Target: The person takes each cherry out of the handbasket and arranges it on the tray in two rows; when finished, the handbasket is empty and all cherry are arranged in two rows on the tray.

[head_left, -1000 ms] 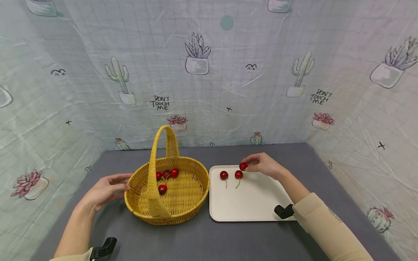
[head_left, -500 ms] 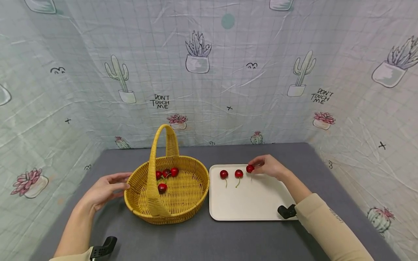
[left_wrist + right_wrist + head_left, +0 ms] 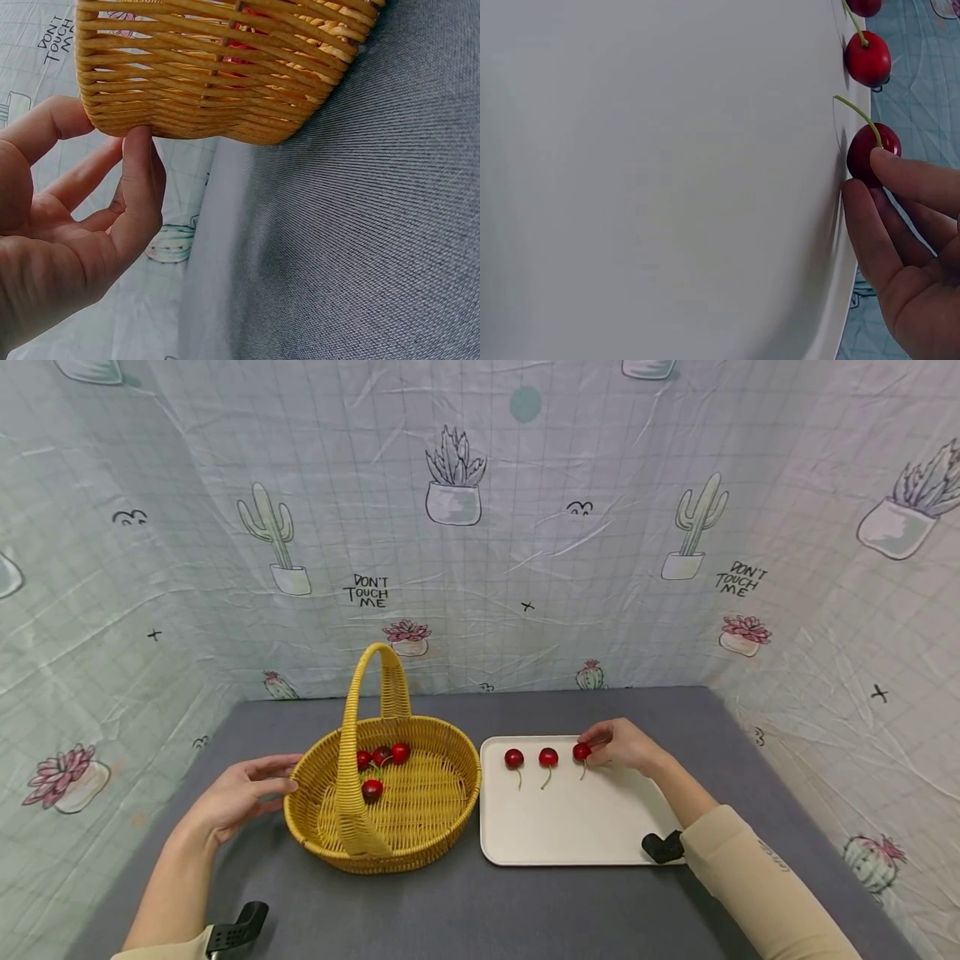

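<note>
Fingers of the right hand (image 3: 619,746): thumb and forefinger clamped on a cherry (image 3: 581,752) just inside the far rim of the tray (image 3: 570,831). Two cherries (image 3: 548,757) left of them. Risk, judged: uneven release could roll it into its neighbour. Bare tray extends nearward and right of these fingers. Left hand (image 3: 242,789): fingers parted, touching the basket (image 3: 444,842); a rightward push could jar the tray.

the place is a cloth-walled booth, with a printed sheet (image 3: 487,560) hung beyond and to both sides of the gripping right hand (image 3: 621,745) and a grey tabletop (image 3: 480,910) below it.
</note>
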`<action>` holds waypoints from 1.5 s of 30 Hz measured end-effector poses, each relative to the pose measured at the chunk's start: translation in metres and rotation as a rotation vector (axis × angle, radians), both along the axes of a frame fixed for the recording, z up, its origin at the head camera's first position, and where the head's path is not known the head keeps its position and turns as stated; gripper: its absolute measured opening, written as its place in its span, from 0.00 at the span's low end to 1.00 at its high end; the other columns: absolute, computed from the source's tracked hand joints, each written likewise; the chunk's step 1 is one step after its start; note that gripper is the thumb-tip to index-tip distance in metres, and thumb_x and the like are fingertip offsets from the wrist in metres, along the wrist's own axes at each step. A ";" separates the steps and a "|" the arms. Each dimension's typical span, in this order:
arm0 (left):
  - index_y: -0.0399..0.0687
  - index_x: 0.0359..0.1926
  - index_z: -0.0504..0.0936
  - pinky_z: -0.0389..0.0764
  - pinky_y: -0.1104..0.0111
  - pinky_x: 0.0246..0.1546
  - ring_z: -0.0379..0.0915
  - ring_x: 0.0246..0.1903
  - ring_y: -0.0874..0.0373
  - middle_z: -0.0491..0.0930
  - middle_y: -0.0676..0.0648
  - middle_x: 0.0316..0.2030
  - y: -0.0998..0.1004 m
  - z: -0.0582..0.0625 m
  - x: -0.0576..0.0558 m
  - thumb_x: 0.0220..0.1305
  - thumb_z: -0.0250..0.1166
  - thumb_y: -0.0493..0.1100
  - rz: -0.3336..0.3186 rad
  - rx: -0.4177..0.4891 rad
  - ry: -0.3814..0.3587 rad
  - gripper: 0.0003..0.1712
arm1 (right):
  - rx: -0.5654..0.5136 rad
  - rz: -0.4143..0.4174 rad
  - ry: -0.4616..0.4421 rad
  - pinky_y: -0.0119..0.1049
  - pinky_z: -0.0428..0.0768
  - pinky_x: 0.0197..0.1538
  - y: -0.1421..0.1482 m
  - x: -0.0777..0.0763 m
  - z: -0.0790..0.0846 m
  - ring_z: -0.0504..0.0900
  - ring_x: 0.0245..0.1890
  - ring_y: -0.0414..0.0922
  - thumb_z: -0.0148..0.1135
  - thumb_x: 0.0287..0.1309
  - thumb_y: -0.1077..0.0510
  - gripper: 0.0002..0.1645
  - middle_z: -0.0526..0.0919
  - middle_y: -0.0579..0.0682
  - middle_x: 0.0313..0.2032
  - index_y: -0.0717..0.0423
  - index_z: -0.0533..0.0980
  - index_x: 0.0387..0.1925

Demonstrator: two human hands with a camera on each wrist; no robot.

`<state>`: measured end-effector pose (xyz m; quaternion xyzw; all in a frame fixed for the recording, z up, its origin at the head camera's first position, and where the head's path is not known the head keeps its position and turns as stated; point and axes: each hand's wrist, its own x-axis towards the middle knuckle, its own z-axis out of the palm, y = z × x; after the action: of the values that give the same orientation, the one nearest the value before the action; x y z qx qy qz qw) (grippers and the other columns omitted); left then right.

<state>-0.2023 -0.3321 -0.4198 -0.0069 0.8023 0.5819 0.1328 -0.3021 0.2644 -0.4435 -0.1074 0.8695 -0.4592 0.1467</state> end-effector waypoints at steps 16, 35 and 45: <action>0.31 0.76 0.61 0.81 0.54 0.56 0.77 0.51 0.68 0.70 0.36 0.67 -0.001 0.000 0.000 0.71 0.68 0.42 0.002 -0.008 -0.006 0.40 | -0.021 -0.002 -0.040 0.35 0.82 0.44 0.002 0.001 -0.001 0.81 0.45 0.50 0.74 0.54 0.71 0.23 0.84 0.60 0.45 0.70 0.81 0.52; 0.32 0.76 0.61 0.81 0.53 0.57 0.76 0.52 0.68 0.68 0.35 0.68 -0.001 0.000 -0.001 0.72 0.67 0.42 0.003 -0.022 -0.015 0.40 | -0.055 0.063 -0.077 0.48 0.85 0.50 -0.002 -0.004 0.003 0.83 0.47 0.53 0.64 0.67 0.66 0.23 0.82 0.63 0.50 0.74 0.75 0.60; 0.32 0.76 0.61 0.82 0.54 0.56 0.76 0.51 0.68 0.70 0.36 0.67 0.000 0.000 -0.001 0.72 0.67 0.42 0.010 -0.017 -0.010 0.40 | -0.033 0.042 -0.106 0.44 0.86 0.47 -0.002 -0.002 0.004 0.84 0.43 0.48 0.66 0.66 0.66 0.19 0.85 0.59 0.46 0.71 0.79 0.56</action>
<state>-0.2038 -0.3324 -0.4197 -0.0149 0.8066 0.5755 0.1341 -0.3043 0.2620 -0.4395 -0.1035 0.8503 -0.4756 0.2002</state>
